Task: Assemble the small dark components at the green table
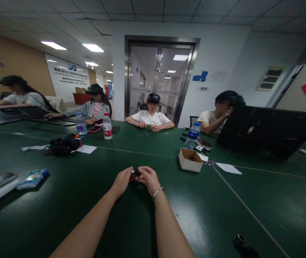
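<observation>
Both of my hands meet over the green table (pixel 131 229), around a small dark object (pixel 136 172) with a shiny, metallic-looking left end. My left hand (pixel 122 182) pinches that shiny end between its fingers. On the right, my right hand (pixel 149 179) grips the dark end; its wrist wears a silver bracelet (pixel 158 193). The fingers hide much of the object, so I cannot tell what it is.
An open cardboard box (pixel 190 165) and a blue-capped bottle (pixel 192 136) stand right of centre. Black gear (pixel 64 145) and a blue packet (pixel 32 179) lie left. A dark item (pixel 239 240) sits near right. Several people sit around the table.
</observation>
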`<state>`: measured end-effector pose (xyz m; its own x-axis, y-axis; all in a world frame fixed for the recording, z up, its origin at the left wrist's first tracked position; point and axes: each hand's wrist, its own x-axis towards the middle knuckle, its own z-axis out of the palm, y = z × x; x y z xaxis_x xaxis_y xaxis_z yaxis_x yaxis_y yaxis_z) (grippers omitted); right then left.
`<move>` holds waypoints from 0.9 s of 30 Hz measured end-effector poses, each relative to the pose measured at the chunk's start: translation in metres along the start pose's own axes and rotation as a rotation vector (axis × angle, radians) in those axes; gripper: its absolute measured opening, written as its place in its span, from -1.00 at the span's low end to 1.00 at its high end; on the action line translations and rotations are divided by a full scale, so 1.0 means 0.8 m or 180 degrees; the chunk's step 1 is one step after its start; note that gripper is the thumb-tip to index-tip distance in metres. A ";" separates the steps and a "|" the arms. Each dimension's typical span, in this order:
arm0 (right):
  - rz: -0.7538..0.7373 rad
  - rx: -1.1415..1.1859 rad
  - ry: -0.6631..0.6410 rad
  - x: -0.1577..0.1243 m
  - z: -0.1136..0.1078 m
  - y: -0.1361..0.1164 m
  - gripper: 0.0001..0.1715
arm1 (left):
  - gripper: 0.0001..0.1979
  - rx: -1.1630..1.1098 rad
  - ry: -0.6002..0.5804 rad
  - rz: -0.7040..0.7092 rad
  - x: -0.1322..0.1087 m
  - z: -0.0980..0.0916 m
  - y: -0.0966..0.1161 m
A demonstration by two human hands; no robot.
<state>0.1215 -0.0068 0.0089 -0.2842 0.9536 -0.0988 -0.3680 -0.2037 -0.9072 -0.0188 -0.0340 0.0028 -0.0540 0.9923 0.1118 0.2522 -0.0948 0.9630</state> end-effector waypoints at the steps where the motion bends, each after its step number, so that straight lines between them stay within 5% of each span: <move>1: -0.0014 0.0007 -0.0019 0.001 0.000 0.001 -0.54 | -0.52 -0.0006 -0.0009 0.0007 0.001 0.000 -0.001; 27: -0.0818 -0.0538 0.0329 0.008 0.003 0.005 -0.61 | -0.57 0.0351 0.0096 -0.0001 0.003 0.001 0.005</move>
<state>0.1160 -0.0024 0.0055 -0.1065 0.9883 0.1091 -0.2614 0.0781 -0.9621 -0.0173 -0.0319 0.0071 -0.0828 0.9893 0.1204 0.3568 -0.0834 0.9305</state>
